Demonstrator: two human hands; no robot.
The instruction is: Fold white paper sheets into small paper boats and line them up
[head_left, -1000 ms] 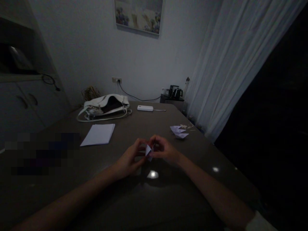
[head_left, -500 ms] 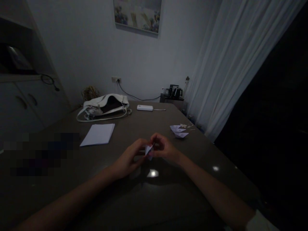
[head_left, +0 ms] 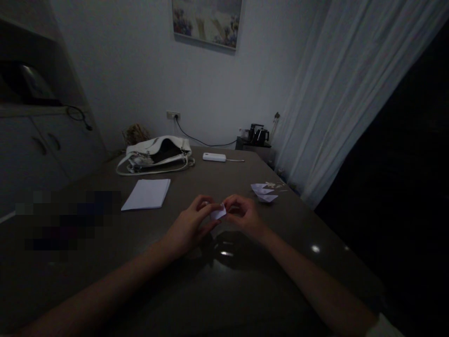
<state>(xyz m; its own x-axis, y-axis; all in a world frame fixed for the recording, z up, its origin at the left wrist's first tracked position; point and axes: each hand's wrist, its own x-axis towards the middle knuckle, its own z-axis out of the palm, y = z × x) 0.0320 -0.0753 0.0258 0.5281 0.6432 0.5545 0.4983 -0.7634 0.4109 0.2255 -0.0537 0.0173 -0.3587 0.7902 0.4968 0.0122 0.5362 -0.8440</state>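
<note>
A small folded white paper [head_left: 218,213] is held between my two hands above the dark table [head_left: 224,285]. My left hand [head_left: 191,224] has its fingers closed on the paper's left side. At the right edge of the paper, my right hand [head_left: 245,216] pinches it with thumb and fingertips. To the right lie folded paper boats [head_left: 267,198], close together. A stack of white paper sheets [head_left: 147,194] rests on the left part of the table.
Behind the sheets sits a white handbag [head_left: 157,154]. A white power strip or similar device [head_left: 214,157] lies at the table's back. Small pale bits [head_left: 273,185] are scattered beyond the boats. A black kettle [head_left: 260,135] stands on a low cabinet behind.
The paper between my hands has turned and now shows a flatter, broader white face. My left fingers have shifted around it. The whole view has moved slightly.
</note>
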